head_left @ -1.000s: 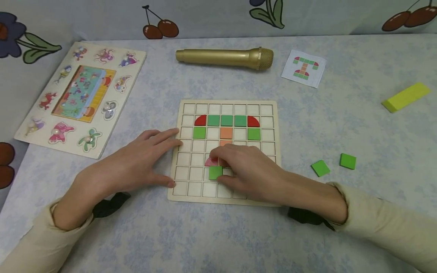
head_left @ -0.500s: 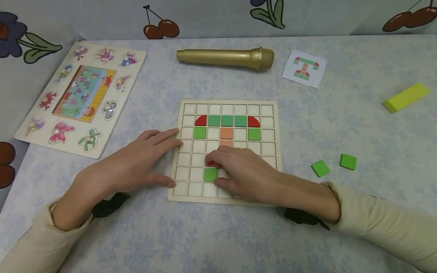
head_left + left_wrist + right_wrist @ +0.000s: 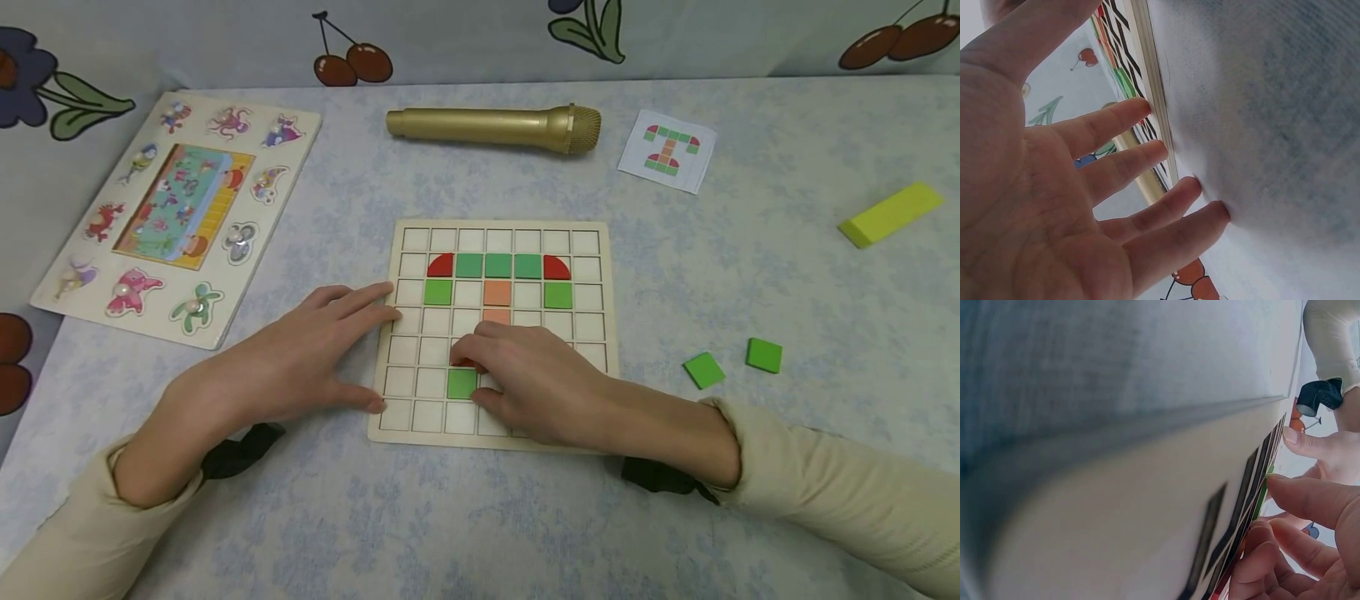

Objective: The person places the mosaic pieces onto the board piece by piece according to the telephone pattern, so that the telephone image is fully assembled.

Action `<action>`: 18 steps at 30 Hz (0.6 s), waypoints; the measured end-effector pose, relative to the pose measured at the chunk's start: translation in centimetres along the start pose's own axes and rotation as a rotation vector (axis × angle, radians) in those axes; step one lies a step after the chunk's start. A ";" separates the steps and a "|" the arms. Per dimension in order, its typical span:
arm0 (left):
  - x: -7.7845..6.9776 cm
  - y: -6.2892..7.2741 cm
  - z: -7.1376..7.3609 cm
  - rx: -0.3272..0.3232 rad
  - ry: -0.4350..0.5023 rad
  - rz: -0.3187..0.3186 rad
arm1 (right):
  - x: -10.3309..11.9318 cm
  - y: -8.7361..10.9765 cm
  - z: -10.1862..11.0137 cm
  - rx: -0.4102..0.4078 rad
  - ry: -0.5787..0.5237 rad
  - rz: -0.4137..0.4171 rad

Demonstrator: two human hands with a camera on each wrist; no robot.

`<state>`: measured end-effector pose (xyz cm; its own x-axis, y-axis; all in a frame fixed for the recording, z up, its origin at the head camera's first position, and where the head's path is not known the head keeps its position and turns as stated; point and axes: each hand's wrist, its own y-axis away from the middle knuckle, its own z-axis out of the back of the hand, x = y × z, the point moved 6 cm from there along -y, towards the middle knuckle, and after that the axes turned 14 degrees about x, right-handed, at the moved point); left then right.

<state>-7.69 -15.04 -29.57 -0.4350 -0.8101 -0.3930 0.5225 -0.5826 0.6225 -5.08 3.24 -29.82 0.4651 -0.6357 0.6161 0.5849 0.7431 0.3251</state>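
Note:
A wooden grid board (image 3: 495, 225) lies on the cloth with coloured pieces in its cells. Along its left edge rests my left hand (image 3: 292, 362), fingers spread and nearly straight, fingertips and thumb touching the rim. Over the lower middle, my right hand (image 3: 543, 379) has its thumb and curled index finger at opposite edges of a green square tile (image 3: 462, 384), which lies flat in a cell. Its fingers mostly cover a red piece (image 3: 461, 363) just above. Higher up are red quarter-circles (image 3: 441, 266), green squares (image 3: 498, 266) and orange squares (image 3: 497, 292). The right palm hides several cells.
Two loose green tiles (image 3: 703, 370) lie right of the board. A yellow block (image 3: 891, 215) sits farther right. Behind are a gold microphone (image 3: 491, 129) and a pattern card (image 3: 667, 151). A peg puzzle (image 3: 247, 287) lies at the far left.
My right hand has shifted slightly left and brought the green tile down flat into its cell, where it earlier sat askew. The left hand stays in place.

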 end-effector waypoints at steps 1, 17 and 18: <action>0.0 0.0 0.0 0.000 0.000 0.001 | 0.0 0.0 0.0 -0.001 0.001 0.002; 0.0 0.2 0.0 -0.014 0.001 -0.014 | -2.3 3.1 1.4 -0.049 -0.061 0.050; 0.0 0.1 0.0 -0.014 -0.001 -0.016 | -2.7 3.6 1.6 -0.054 -0.065 0.039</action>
<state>-7.61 -15.09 -29.46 -0.4442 -0.8007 -0.4018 0.5259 -0.5962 0.6067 -5.30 7.97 -29.14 0.4448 -0.5901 0.6737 0.6027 0.7537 0.2622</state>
